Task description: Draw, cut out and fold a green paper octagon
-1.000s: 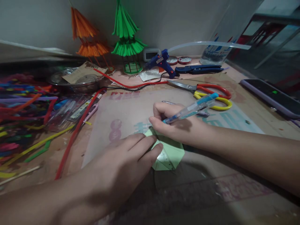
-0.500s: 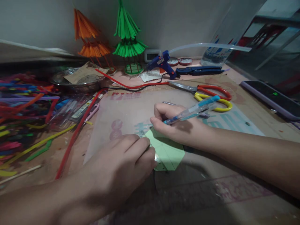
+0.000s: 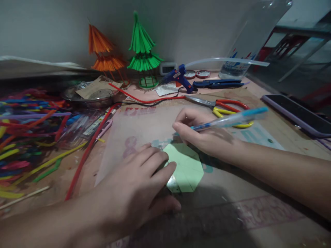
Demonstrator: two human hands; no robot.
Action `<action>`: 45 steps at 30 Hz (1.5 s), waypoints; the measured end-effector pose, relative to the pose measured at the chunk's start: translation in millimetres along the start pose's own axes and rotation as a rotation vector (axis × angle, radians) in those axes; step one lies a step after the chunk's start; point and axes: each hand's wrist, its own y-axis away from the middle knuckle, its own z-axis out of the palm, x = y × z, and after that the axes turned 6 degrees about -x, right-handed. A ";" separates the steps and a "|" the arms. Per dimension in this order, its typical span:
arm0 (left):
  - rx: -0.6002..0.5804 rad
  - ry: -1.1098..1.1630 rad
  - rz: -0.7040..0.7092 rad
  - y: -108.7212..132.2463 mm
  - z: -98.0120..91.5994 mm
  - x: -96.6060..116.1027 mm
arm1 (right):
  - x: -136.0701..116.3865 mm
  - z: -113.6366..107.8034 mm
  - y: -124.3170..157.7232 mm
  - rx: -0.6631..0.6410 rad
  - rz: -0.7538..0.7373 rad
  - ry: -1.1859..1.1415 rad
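A pale green paper octagon (image 3: 184, 168) with faint pencil-like lines lies flat on the plastic-covered work surface. My left hand (image 3: 144, 175) rests at its left edge, fingers loosely bent and thumb apart. Between that hand and the paper's lower left shows a small clear shiny piece (image 3: 173, 183), mostly hidden. Above the paper, my right hand (image 3: 201, 131) is closed around a clear pen with a blue end (image 3: 232, 119), its tail pointing right and smeared by motion. Scissors (image 3: 217, 105) with red and yellow handles lie just behind my right hand.
Tangled colourful pipe cleaners (image 3: 28, 134) fill the left, beside a metal bowl (image 3: 88, 100). At the back stand an orange tree (image 3: 106, 51), a green tree (image 3: 144, 51), a blue glue gun (image 3: 181, 77), blue pliers (image 3: 217, 83) and a clear container (image 3: 235, 65). A phone (image 3: 297, 113) lies right.
My left hand's fingers have spread and its thumb has come away from them. My right hand has moved off the paper's upper edge, and the pen has tipped lower. More paper shows.
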 end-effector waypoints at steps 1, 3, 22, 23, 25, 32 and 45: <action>-0.001 0.000 0.002 -0.4 -0.4 -0.2 | 0.7 -5.5 0.4 -0.015 -0.020 0.017; -0.008 0.000 0.000 -1.0 -0.9 -0.3 | 0.1 -16.8 1.8 -0.071 -0.058 0.145; -0.076 0.025 -0.072 -1.3 6.5 -16.4 | -2.9 -14.8 13.4 -0.490 -0.152 0.456; -0.083 0.019 -0.093 -2.1 5.6 -17.7 | -3.2 -14.1 13.3 -0.483 -0.167 0.479; -0.065 0.007 -0.141 -2.2 4.2 -19.0 | -6.2 -12.7 14.5 -0.464 -0.170 0.524; -0.016 0.022 -0.139 2.0 4.2 -16.8 | -16.6 -14.1 25.5 -0.445 -0.049 0.552; 0.076 0.146 -0.154 -1.0 5.6 -15.2 | -11.5 -12.9 22.4 -0.427 -0.160 0.534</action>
